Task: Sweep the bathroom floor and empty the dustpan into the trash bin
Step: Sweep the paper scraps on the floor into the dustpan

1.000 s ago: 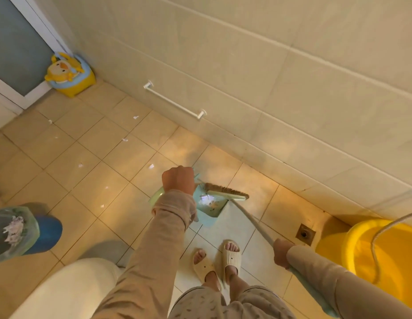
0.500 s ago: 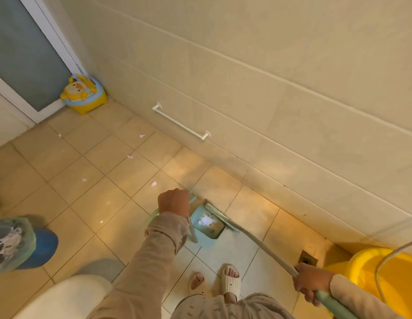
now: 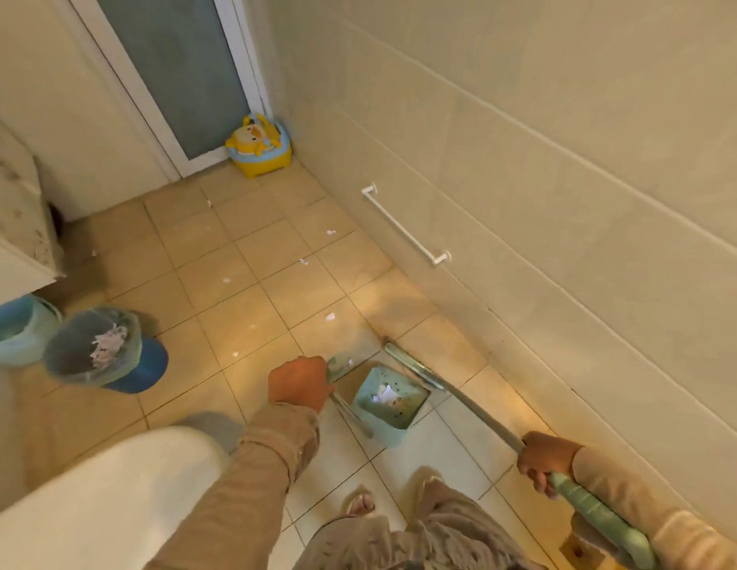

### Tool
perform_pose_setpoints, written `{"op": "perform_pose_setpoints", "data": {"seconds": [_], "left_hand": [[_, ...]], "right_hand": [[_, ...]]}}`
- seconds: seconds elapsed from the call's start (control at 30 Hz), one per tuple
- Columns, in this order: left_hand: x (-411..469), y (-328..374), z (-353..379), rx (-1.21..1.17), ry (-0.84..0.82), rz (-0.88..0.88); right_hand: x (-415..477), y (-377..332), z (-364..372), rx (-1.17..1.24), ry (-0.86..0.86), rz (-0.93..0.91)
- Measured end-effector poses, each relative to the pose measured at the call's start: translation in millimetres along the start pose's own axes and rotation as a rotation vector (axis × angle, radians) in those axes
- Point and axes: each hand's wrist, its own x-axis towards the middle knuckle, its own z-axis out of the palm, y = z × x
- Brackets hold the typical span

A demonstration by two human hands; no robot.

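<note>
Tiled bathroom floor (image 3: 251,331), beige, white paper scraps scattered toward 11 o'clock. Dustpan (image 3: 389,399), pale green, held low and level, likely to keep its collected scraps in; just beside left hand (image 3: 301,384) at 3 o'clock. Left hand clamped on dustpan handle. Right hand (image 3: 541,458) clamped on broom (image 3: 461,401), bristles beside dustpan. Trash bin (image 3: 99,347), lined, at 9 o'clock, well apart.

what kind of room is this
Most likely a home bathroom: tiled walls with a white towel bar, a child's yellow potty in the corner, and the white rim of what looks like a toilet at lower left.
</note>
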Motion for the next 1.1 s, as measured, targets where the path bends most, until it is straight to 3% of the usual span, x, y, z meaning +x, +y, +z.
{"op": "perform_pose_setpoints", "data": {"seconds": [0.33, 0.5, 0.6, 0.7, 0.77, 0.83, 0.87, 0.97, 1.03, 1.1], "left_hand": [[-28.3, -18.0, 9.3, -0.039, -0.038, -0.351], [-38.0, -0.6, 11.0, -0.017, -0.008, -0.537], [-36.4, 7.9, 8.8, -0.019, -0.042, -0.572], [-28.4, 10.4, 6.8, -0.045, -0.069, -0.600], [-24.1, 7.5, 7.3, -0.071, -0.096, -0.615], [-22.7, 4.0, 8.9, -0.081, -0.121, -0.627], [-22.5, 3.5, 9.3, -0.077, -0.129, -0.630], [-20.5, 9.3, 10.7, -0.057, -0.110, -0.632], [-20.5, 18.2, 13.2, -0.037, -0.084, -0.624], [-23.9, 27.6, 17.4, -0.023, -0.066, -0.610]], "right_hand": [[47.6, -76.2, -89.6, -0.361, -0.012, -0.153], [56.4, -127.9, -121.4, -0.528, 0.068, -0.270], [58.4, -146.7, -129.6, -0.430, 0.058, -0.389], [56.5, -156.8, -130.3, -0.056, -0.038, -0.447], [60.7, -166.8, -124.6, -0.005, -0.095, -0.365], [61.3, -175.3, -113.9, -0.310, -0.068, -0.204], [61.8, -178.3, -108.0, -0.492, 0.024, -0.149], [66.9, -173.0, -96.0, -0.798, -0.030, -0.148], [63.9, -153.9, -101.2, -0.774, -0.071, -0.121], [67.2, -132.8, -114.8, -0.496, -0.218, -0.123]]}}
